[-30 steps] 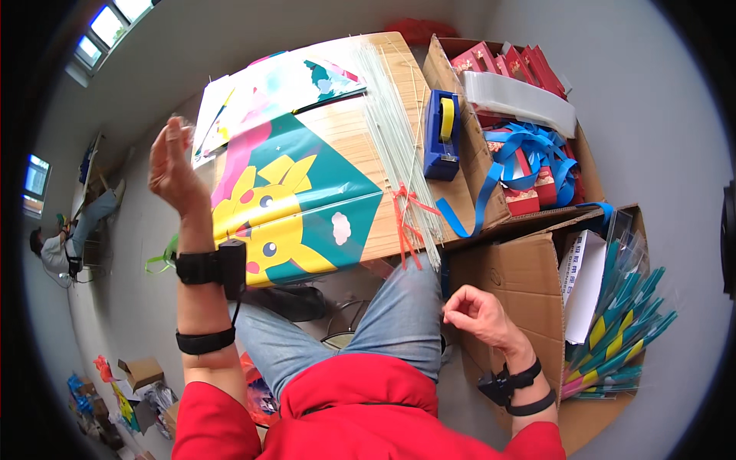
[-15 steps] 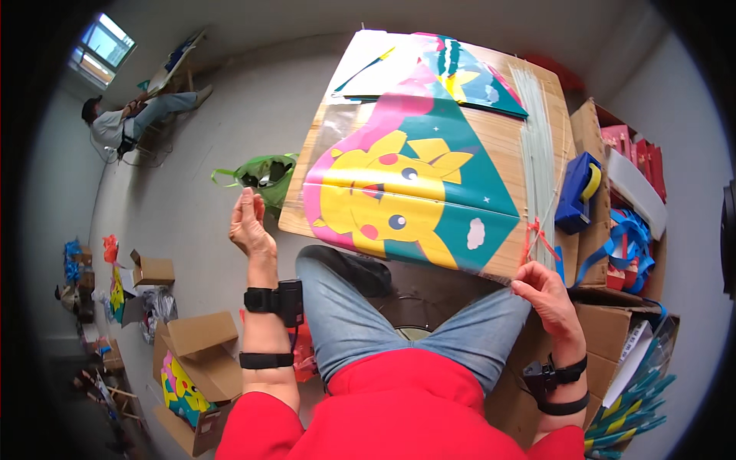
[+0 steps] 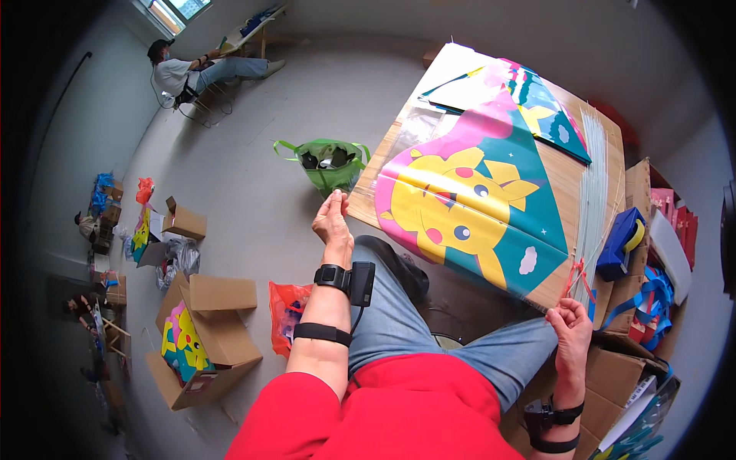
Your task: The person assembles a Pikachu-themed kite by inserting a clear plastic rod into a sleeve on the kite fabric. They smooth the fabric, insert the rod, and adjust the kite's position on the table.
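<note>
A thin printed sheet, kite-like in shape, lies on the wooden table. It is pink, teal and yellow with a big-eared cartoon animal, and creased across the middle. My left hand is raised beside the table's near left corner, thumb and fingertips pressed together. My right hand is at the near right corner, its thumb and forefinger pinched just below a red tie. Whatever either pinch holds is too small to make out. More folded printed sheets lie farther back on the table.
Thin white rods lie along the wooden table's right side. A blue tape dispenser and open cartons stand to the right. Leftward are a green bag, a red bag and an open carton. Another person sits far left.
The view has swung left, so the table and cartons appear farther right. My left hand is now closer to the table's corner. My right hand stays by the near right corner, fingers still pinched.
</note>
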Action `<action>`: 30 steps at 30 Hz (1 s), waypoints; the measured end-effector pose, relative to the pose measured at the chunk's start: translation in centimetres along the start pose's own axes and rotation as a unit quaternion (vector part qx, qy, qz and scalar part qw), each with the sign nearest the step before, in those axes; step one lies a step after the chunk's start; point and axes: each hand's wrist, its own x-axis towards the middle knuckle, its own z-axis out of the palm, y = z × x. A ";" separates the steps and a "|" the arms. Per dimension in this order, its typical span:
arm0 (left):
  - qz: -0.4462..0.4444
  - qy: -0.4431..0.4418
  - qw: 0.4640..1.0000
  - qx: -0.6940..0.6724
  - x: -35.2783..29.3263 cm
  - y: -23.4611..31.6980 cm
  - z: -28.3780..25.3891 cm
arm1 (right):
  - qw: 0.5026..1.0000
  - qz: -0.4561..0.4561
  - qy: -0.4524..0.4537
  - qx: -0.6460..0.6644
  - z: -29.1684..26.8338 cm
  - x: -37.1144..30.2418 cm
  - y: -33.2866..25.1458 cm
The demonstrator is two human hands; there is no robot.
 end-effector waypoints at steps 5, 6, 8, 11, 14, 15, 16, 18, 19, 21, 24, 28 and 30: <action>-0.097 -0.058 0.992 -0.047 -2.5 1.6 -1.0 | 0.998 0.026 0.011 0.061 -2.4 -0.6 1.9; -0.106 -0.063 0.991 -0.059 -2.9 2.1 -1.2 | 0.996 0.043 0.008 0.083 -2.9 -0.7 2.5; -0.106 -0.070 0.990 -0.065 -3.8 2.9 -1.5 | 0.992 0.066 0.004 0.107 -3.5 -1.0 3.3; -0.006 -0.073 0.997 -0.007 -4.6 3.6 -1.7 | 0.987 0.087 0.000 0.134 -3.7 -1.8 3.8; 0.114 -0.049 0.991 0.041 -4.0 3.5 -0.8 | 0.989 0.089 0.006 0.117 -3.0 -3.1 3.5; 0.131 -0.037 0.990 0.033 -3.8 3.4 0.0 | 0.993 0.060 0.019 0.098 -2.8 -2.9 4.1; 0.149 -0.028 0.988 0.024 -3.5 3.5 1.0 | 0.996 0.030 0.035 0.079 -2.6 -2.8 4.7; 0.152 -0.031 0.988 -0.010 -1.3 2.1 0.6 | 0.996 0.003 0.059 0.063 -0.8 -3.1 3.5; 0.100 -0.017 0.994 0.028 -2.0 2.4 0.8 | 0.996 -0.022 0.073 0.043 -0.4 -2.7 3.4; 0.032 -0.046 0.998 0.019 -1.0 1.9 0.2 | 0.993 -0.030 0.104 0.049 0.0 -1.3 3.5; -0.048 -0.134 0.988 -0.057 -1.7 0.2 1.3 | 0.986 -0.041 0.135 0.088 -1.7 1.2 4.9; -0.131 -0.195 0.966 -0.103 -3.3 -1.3 2.7 | 0.985 -0.023 0.125 0.118 -4.1 1.9 5.6; -0.175 -0.167 0.965 -0.102 -3.3 -2.2 2.9 | 0.985 0.002 0.138 0.102 -4.4 1.8 5.6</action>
